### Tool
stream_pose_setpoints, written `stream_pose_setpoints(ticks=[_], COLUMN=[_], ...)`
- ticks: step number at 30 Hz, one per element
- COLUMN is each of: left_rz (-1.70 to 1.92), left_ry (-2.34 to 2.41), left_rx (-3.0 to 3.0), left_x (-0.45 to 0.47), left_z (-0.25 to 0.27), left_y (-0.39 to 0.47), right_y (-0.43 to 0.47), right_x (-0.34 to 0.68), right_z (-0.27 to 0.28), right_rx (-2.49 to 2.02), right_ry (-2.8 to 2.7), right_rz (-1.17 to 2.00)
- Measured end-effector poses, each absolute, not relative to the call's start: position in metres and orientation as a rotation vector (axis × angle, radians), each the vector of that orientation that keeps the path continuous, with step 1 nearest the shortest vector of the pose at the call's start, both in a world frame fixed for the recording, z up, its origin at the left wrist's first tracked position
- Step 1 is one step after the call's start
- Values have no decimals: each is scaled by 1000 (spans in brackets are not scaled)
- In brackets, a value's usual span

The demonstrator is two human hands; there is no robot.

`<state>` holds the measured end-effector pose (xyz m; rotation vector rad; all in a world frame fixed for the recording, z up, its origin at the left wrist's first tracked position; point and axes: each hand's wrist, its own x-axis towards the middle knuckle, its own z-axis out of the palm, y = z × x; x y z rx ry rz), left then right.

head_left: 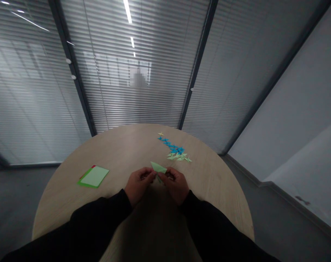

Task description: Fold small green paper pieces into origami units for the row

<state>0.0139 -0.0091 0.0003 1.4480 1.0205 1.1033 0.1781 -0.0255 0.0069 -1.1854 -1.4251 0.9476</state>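
Note:
A partly folded piece of pale green paper [158, 167] is held up over the near middle of the table. My left hand [139, 182] pinches its left side between thumb and fingers. On the other side, my right hand [176, 183] grips the right edge with thumb and curled fingers. The lower part of the paper is mostly hidden by my fingers. Beyond my right hand lie several small folded pale green paper pieces [178, 157], pointed in shape. Blue folded paper pieces [174, 147] trail away behind them in a row.
On the left of the round wooden table [121, 145] lies a stack of paper sheets [94, 176], pale green on top, with brighter green and red edges showing. One yellow folded paper piece [160, 134] sits near the far rim. Glass panels with blinds [138, 105] stand behind the table.

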Motion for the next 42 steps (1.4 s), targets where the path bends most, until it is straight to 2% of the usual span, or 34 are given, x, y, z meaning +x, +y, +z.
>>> stream_pose_setpoints(ticks=[7, 19, 34, 42], left_rz=[1086, 1185, 1032, 961], left_ry=[1037, 954, 729, 787], left_rx=[1506, 1247, 1101, 1121], left_x=[13, 15, 14, 13], left_z=[-1, -3, -2, 5], left_y=[-9, -8, -8, -12], right_y=[-26, -26, -24, -24], right_x=[177, 178, 187, 188], right_z=[8, 8, 8, 12], right_rx=[-1171, -1194, -1137, -1045], right_ry=[-1420, -1465, -1749, -1847], right_rz=[978, 981, 599, 489])
